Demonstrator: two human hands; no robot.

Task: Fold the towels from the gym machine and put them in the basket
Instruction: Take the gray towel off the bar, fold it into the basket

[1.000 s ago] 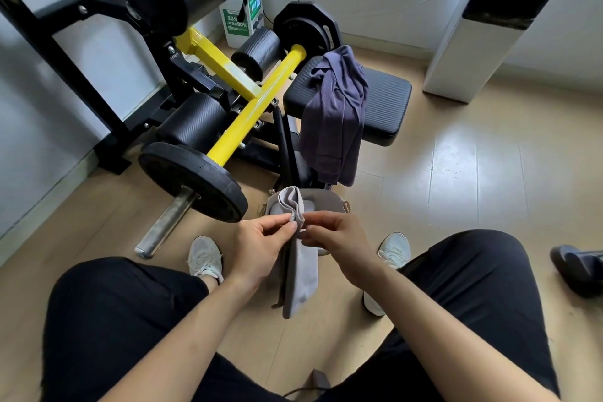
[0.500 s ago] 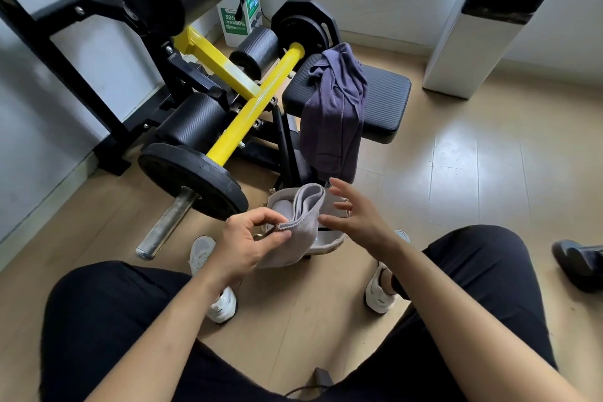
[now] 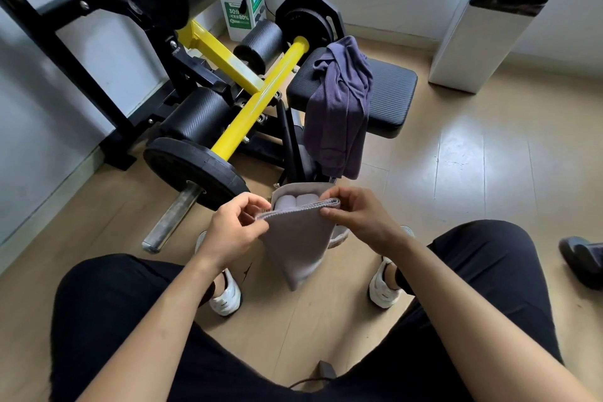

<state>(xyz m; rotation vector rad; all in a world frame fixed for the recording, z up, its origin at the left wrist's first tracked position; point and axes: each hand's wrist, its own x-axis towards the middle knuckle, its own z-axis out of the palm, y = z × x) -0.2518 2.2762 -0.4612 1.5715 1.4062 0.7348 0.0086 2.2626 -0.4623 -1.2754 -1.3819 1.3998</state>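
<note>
A folded light grey towel hangs between my hands above my feet. My left hand pinches its upper left corner and my right hand pinches its upper right corner, so the top edge is stretched level. Just behind the towel stands a small grey basket on the floor, with two rolled grey towels inside; the held towel hides its front. A dark purple towel is draped over the front of the black seat pad of the gym machine.
The gym machine has a yellow bar, black foam rollers and a black weight plate on a steel sleeve to the left. A white appliance stands at the back right. My white shoes rest on the wooden floor.
My right hand, open and off the towel half a second ago, now pinches its right corner. The towel went from a bunched fold to hanging flat between both hands.
</note>
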